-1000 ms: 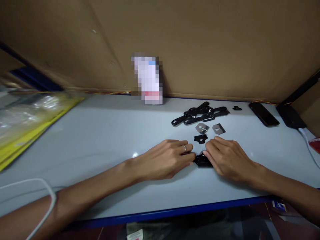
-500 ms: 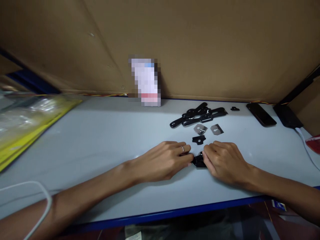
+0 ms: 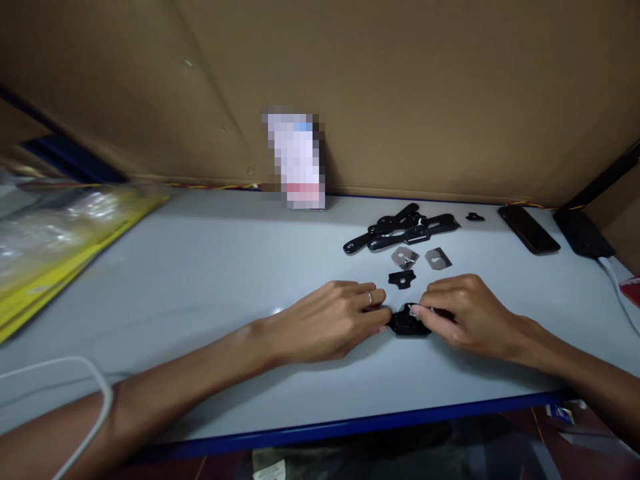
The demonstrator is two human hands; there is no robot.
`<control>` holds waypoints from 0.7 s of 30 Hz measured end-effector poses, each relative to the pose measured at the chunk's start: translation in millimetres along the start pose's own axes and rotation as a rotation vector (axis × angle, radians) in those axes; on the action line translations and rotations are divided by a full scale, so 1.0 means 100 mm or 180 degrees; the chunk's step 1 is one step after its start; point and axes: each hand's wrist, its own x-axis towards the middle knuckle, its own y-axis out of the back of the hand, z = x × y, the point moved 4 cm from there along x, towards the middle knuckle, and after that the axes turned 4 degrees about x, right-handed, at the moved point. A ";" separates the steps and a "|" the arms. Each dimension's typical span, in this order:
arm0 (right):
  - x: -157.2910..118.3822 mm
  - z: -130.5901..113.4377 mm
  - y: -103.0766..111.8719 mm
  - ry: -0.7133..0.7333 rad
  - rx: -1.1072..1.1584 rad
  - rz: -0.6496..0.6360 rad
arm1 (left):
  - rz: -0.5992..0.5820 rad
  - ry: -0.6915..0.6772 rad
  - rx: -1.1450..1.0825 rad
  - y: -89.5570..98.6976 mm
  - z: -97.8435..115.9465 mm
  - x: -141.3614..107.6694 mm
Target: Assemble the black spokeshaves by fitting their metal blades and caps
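A black spokeshave rests near the front of the table, its middle body showing between my hands. My left hand, with a ring on one finger, is closed round its left handle. My right hand is closed at its right side, thumb tip on a small shiny metal part on the body; the fingers hide most of the right handle. Just beyond lies a black lever cap with a hole. Behind it are two flat metal blades, one with a small screw on it and another.
More black spokeshaves lie piled farther back, with a small black part beside them. A phone and a black device with a white cable stand right. Clear plastic packaging is left. A cardboard wall closes the back.
My right hand has drawn back a little to the right and its thumb now shows at the metal part, uncovering more of the spokeshave's body. My left hand keeps its hold.
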 end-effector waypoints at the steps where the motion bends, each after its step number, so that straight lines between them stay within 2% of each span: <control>1: 0.00 -0.02 -0.01 0.0044 0.0093 -0.0026 | -0.0003 0.0004 -0.0007 0.00 0.00 0.00; 5: 0.00 -0.05 -0.04 0.0091 0.0313 -0.0113 | -0.0052 0.0031 -0.0010 0.00 -0.01 0.00; 12: 0.00 0.04 -0.01 -0.0073 -0.0173 0.0152 | 0.0001 0.0010 0.0034 0.02 0.00 0.00; 16: 0.01 -0.01 -0.03 0.0089 0.0207 -0.0101 | -0.0036 0.0016 -0.0021 0.01 0.00 0.01; 18: 0.01 -0.02 -0.03 0.0128 0.0292 -0.0103 | -0.0050 0.0021 -0.0029 0.01 0.00 0.00; 21: 0.00 0.01 -0.02 0.0079 -0.0108 0.0073 | -0.0027 0.0018 0.0026 0.01 0.00 0.00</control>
